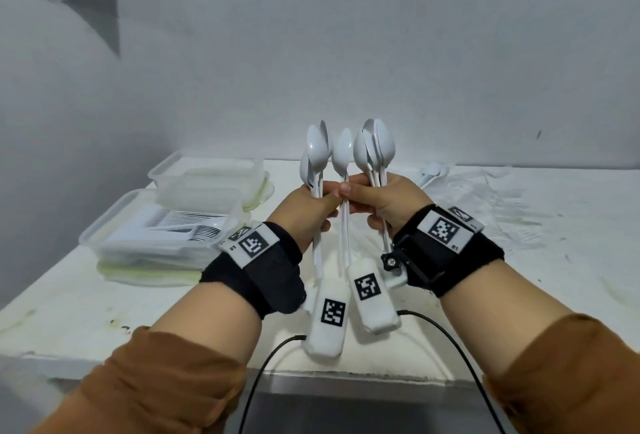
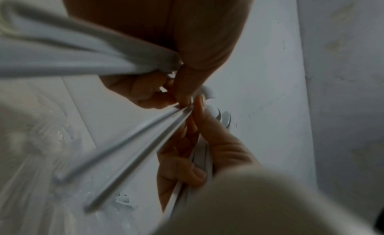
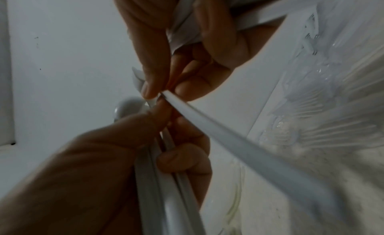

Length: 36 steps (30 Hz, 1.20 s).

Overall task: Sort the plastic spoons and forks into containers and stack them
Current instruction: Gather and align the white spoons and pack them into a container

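Left hand (image 1: 304, 212) grips a bunch of spoons (image 1: 317, 149) upright; right hand (image 1: 388, 201) grips another bunch (image 1: 375, 148). Both thumbs pinch a single spoon (image 1: 341, 153) btw them, above the table (image 1: 519, 260).

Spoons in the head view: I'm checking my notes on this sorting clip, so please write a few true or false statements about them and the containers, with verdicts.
1. The left hand grips a bunch of spoons, bowls up. True.
2. The right hand is empty. False: it grips its own bunch of spoons.
3. One single spoon is pinched between both hands. True.
4. The near container holds spoons. False: forks lie in it.
5. The table has no spoons left. False: a few loose spoons lie at the back right.
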Each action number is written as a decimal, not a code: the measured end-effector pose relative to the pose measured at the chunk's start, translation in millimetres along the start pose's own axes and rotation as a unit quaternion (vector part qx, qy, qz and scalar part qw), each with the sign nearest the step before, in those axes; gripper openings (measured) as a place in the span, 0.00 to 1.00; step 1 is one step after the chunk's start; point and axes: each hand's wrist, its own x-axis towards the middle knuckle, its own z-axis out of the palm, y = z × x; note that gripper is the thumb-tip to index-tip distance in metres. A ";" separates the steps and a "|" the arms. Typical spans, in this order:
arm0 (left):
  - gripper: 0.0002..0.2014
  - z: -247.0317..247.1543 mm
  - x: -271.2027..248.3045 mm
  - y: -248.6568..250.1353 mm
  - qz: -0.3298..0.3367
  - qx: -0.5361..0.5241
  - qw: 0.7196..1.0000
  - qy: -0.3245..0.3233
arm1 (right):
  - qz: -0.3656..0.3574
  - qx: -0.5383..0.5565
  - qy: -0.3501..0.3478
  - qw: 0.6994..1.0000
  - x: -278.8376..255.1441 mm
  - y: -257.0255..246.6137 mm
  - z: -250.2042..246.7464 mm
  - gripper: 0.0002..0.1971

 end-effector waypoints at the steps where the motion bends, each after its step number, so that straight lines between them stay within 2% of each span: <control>1: 0.06 0.0 0.1 1.3 -0.007 -0.018 1.000 -0.003 | 0.001 -0.005 -0.002 1.000 0.7 -1.0 -1.3 0.10; 5: 0.01 -0.6 1.6 7.7 -0.035 -0.068 0.997 -0.010 | -0.002 -0.045 -0.004 0.999 2.1 -6.5 -6.9 0.09; 11: 0.06 2.0 4.7 9.5 -0.041 -0.114 0.993 0.014 | -0.010 -0.101 -0.028 0.994 3.5 -10.3 -14.3 0.06; 15: 0.07 4.8 3.9 8.9 -0.022 -0.174 0.984 0.040 | -0.003 -0.101 -0.011 0.995 4.2 -8.1 -24.4 0.08; 21: 0.08 14.4 2.4 5.3 -0.011 -0.176 0.983 0.041 | -0.002 -0.107 -0.013 0.994 3.0 -3.2 -35.4 0.08; 28: 0.18 20.3 0.7 3.6 0.011 -0.153 0.988 0.030 | -0.008 -0.110 -0.040 0.993 -0.2 1.4 -40.0 0.06; 32: 0.14 22.8 2.3 -0.1 -0.001 -0.152 0.987 0.058 | -0.005 -0.125 -0.030 0.992 1.0 5.5 -41.7 0.03; 36: 0.07 23.1 4.0 -1.1 -0.010 -0.162 0.984 0.073 | -0.011 -0.162 0.007 0.987 4.7 7.1 -48.0 0.08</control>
